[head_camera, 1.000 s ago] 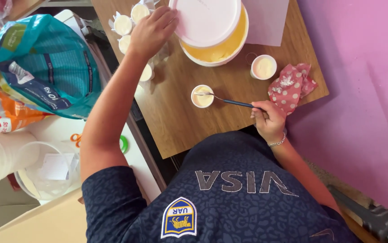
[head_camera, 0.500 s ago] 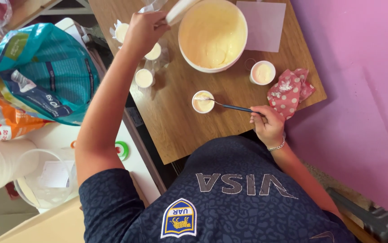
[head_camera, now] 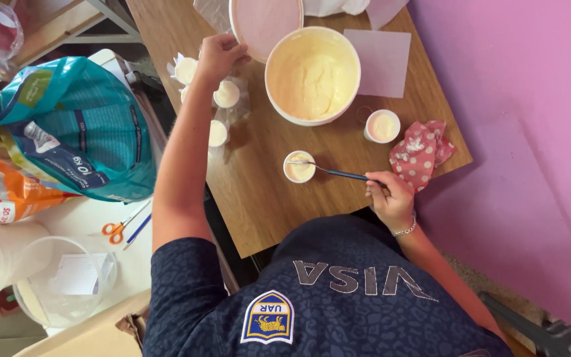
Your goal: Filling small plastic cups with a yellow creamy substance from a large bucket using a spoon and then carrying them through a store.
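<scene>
My left hand [head_camera: 219,56] grips the edge of a round pale pink lid [head_camera: 265,23], held off to the far left of a large white tub [head_camera: 312,76] full of creamy yellow mixture. The tub stands uncovered on the wooden table [head_camera: 259,198]. My right hand [head_camera: 391,198] holds a thin dark-handled spoon [head_camera: 338,174], its tip resting in a small white cup [head_camera: 299,166] of the same cream. A second filled small cup [head_camera: 383,125] stands to the right of the tub.
Several small filled cups [head_camera: 226,94] sit in clear wrapping under my left arm. A red polka-dot cloth [head_camera: 421,152] and a white sheet [head_camera: 383,63] lie at the right. A teal bag [head_camera: 80,132], orange-handled scissors [head_camera: 117,229] and a clear container [head_camera: 67,284] are at the left.
My left hand has lifted the lid off the large tub and carried it up and to the left, uncovering the cream. My right hand and the spoon stay at the small cup.
</scene>
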